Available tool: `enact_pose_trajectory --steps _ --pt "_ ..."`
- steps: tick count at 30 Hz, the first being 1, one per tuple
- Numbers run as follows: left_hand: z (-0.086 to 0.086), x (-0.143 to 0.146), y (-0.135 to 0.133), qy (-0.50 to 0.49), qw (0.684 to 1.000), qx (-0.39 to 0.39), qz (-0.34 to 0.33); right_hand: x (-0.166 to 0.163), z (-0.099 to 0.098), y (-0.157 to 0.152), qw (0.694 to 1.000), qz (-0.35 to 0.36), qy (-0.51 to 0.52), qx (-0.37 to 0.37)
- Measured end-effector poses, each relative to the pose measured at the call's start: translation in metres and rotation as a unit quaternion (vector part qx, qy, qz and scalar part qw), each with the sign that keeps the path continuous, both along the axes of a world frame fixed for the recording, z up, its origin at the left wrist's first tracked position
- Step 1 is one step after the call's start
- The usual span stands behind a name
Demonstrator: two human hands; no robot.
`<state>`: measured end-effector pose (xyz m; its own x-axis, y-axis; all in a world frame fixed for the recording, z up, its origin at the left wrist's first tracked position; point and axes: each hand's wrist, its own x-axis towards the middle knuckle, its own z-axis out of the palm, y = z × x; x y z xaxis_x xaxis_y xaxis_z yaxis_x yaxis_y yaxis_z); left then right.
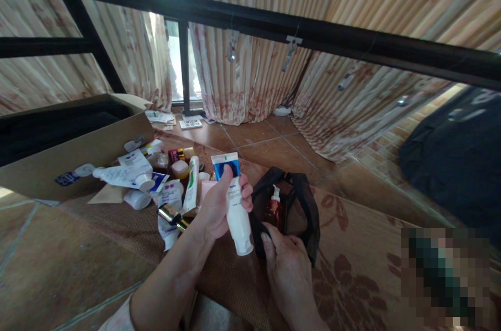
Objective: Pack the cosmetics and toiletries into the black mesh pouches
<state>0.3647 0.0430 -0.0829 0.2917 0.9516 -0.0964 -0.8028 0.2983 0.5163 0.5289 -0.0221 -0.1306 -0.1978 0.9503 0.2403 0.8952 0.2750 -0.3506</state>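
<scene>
A white squeeze tube with a blue end (238,221) is gripped in my left hand (217,205), its cap pointing down. My right hand (287,263) pinches the near left edge of a black mesh bag (311,221), which stands on the mat. Inside the bag is a pump bottle of reddish liquid (275,205) with a white pump head. Left of my left hand lies a pile of toiletries: a white and green tube (191,183), a pale tube with a white cap (125,175), a black and gold bottle (172,216) and several small jars.
An open cardboard box (78,151) holding something black stands at the left. A black metal rail (250,20) crosses above, before striped curtains (250,75). A patterned brown mat (352,247) covers part of the tiled floor (266,138). Dark fabric (454,148) bulges at the right.
</scene>
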Motion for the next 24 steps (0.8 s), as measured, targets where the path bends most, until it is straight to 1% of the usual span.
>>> enact_pose_trajectory --steps 6,10,12,15,20,24 --pt "-0.001 -0.006 0.006 -0.013 0.999 -0.022 0.044 -0.001 0.001 0.001 1.0 -0.006 -0.007 -0.004" --pt "0.0 -0.01 0.009 -0.005 0.994 -0.068 0.083 0.0 0.001 0.0 1.0 -0.006 -0.001 0.002" --pt "0.0 -0.012 0.01 -0.006 0.992 -0.082 0.092 0.0 0.0 0.0 1.0 -0.002 -0.001 0.0" --pt "0.0 -0.013 0.01 0.014 0.991 -0.084 0.104 0.0 0.0 0.0 1.0 -0.004 0.0 -0.006" --pt "-0.005 -0.011 0.011 0.095 0.981 -0.061 0.158 -0.001 0.002 0.001 1.0 -0.016 -0.002 -0.019" --pt "-0.008 -0.007 0.012 0.101 0.978 -0.058 0.175 -0.002 0.004 0.001 1.0 -0.016 -0.008 -0.013"
